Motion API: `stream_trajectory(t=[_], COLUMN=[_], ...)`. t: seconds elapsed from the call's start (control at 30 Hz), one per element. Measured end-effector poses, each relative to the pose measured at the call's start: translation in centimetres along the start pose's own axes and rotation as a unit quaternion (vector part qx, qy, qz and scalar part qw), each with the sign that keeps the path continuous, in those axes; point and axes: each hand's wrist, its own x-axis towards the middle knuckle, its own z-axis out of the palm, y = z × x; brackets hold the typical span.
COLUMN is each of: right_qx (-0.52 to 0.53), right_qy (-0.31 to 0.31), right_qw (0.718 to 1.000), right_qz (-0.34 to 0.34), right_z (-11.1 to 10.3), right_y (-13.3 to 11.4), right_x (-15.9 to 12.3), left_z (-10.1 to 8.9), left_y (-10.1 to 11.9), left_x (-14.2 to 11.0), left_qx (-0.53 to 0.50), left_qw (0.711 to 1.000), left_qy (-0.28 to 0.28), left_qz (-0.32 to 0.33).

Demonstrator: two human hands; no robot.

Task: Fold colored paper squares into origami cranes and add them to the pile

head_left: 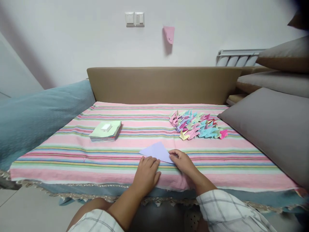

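A lavender sheet of paper (156,150), folded into a triangle, lies flat on the striped cloth in front of me. My left hand (147,172) rests palm down with its fingers stretched out, the fingertips along the paper's near edge. At the paper's right corner is my right hand (181,161), its thumb and fingers pinching that corner. Beyond it to the right sits a crowd of folded paper cranes (195,125) in pink, blue, green, yellow and purple. Further left lies a stack of square coloured paper (106,131) with a small white block (106,127) on top.
The striped cloth (72,154) covers a sofa seat with a brown backrest (164,85). A blue-covered armrest (48,109) bounds the left side; grey cushions (272,125) are piled on the right. Light switches (134,19) and a pink paper (169,34) are on the wall.
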Motion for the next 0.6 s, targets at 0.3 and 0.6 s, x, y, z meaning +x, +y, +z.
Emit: stream_trajectory(t=[0.3,0.6], right_qx=[0.250,0.044], right_qy=[-0.170,-0.161], right_qw=[0.945,0.985], right_qz=[0.128,-0.041], right_z=[1.5,-0.1], right_y=[-1.6,-1.1], right_x=[-2.3,-1.7], left_z=[0.2,-0.2], left_y=[-1.2,-1.9], left_x=[0.6,0.9], left_qx=[-0.024,-0.012], left_qw=[0.998,0.998], left_qy=[0.049,0.055], left_qz=[-0.031,-0.025])
